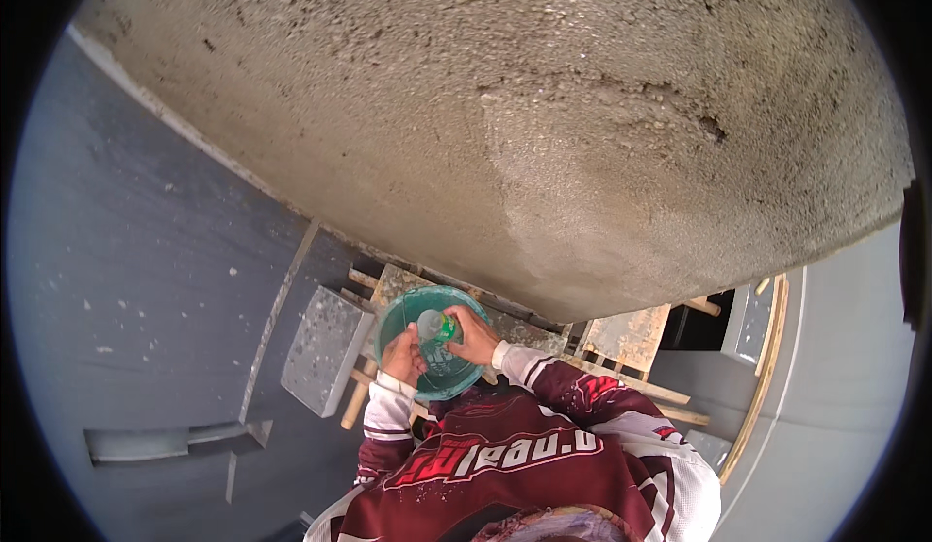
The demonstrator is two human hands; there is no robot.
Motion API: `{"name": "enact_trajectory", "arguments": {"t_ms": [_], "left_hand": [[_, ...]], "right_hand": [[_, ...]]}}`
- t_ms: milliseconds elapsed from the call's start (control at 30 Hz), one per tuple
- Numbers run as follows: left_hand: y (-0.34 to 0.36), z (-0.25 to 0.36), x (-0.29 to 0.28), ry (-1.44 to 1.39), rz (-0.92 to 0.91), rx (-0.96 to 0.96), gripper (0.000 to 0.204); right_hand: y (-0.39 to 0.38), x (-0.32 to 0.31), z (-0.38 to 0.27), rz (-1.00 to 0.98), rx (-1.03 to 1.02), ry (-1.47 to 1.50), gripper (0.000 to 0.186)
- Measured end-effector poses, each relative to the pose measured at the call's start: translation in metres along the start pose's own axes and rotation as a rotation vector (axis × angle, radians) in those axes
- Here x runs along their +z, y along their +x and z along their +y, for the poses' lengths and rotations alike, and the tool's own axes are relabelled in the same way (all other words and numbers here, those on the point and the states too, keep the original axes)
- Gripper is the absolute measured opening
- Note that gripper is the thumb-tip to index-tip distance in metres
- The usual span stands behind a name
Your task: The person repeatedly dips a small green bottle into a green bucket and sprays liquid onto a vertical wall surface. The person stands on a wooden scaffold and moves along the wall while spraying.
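Observation:
Over a teal plastic bucket (439, 377), my right hand (471, 335) grips a small clear plastic bottle or cup (437, 326) with a green label, tilted on its side inside the bucket's opening. My left hand (402, 356) is at the bucket's left part, fingers curled right beside the mouth of the plastic container; what they hold, if anything, is too small to make out. The bucket has pale residue inside. My forearms, in maroon and white sleeves, come up from the lower edge.
A rough, damp plastered concrete surface (621, 173) fills the upper view. Spattered wooden boards (621, 333) and poles lie below it. A grey block (320, 348) stands left of the bucket, grey walls (146, 251) curve along the left, and a paler one (835, 367) along the right.

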State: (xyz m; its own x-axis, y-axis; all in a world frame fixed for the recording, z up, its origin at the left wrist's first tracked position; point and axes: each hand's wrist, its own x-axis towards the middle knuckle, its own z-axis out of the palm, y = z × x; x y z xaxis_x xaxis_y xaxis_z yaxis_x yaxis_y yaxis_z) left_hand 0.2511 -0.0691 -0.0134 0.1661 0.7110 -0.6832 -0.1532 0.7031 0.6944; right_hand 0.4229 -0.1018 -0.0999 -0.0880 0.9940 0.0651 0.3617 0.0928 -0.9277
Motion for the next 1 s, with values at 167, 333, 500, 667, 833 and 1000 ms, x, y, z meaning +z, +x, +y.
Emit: {"name": "enact_trajectory", "arguments": {"t_ms": [167, 333, 500, 667, 833, 1000], "left_hand": [[-0.025, -0.034, -0.006, -0.166, 0.171, 0.047, 0.034], [-0.068, -0.076, 0.003, -0.364, 0.377, 0.06, 0.038], [-0.097, -0.108, 0.005, -0.53, 0.462, 0.156, 0.035], [-0.122, -0.123, 0.0, -0.621, 0.531, 0.177, 0.034], [-0.126, -0.129, -0.027, -0.64, 0.589, 0.126, 0.037], [-0.11, -0.132, -0.056, -0.612, 0.666, 0.065, 0.038]], "right_hand": [[-0.038, -0.069, -0.026, -0.004, -0.038, 0.028, 0.067], [-0.087, -0.133, -0.002, -0.067, 0.002, -0.156, 0.062], [-0.087, -0.149, -0.001, -0.162, 0.167, -0.201, 0.064], [-0.043, -0.143, -0.048, 0.047, 0.182, -0.051, 0.062], [-0.046, -0.135, -0.023, 0.169, 0.113, -0.091, 0.064], [-0.084, -0.136, 0.044, 0.14, 0.087, -0.19, 0.066]]}}
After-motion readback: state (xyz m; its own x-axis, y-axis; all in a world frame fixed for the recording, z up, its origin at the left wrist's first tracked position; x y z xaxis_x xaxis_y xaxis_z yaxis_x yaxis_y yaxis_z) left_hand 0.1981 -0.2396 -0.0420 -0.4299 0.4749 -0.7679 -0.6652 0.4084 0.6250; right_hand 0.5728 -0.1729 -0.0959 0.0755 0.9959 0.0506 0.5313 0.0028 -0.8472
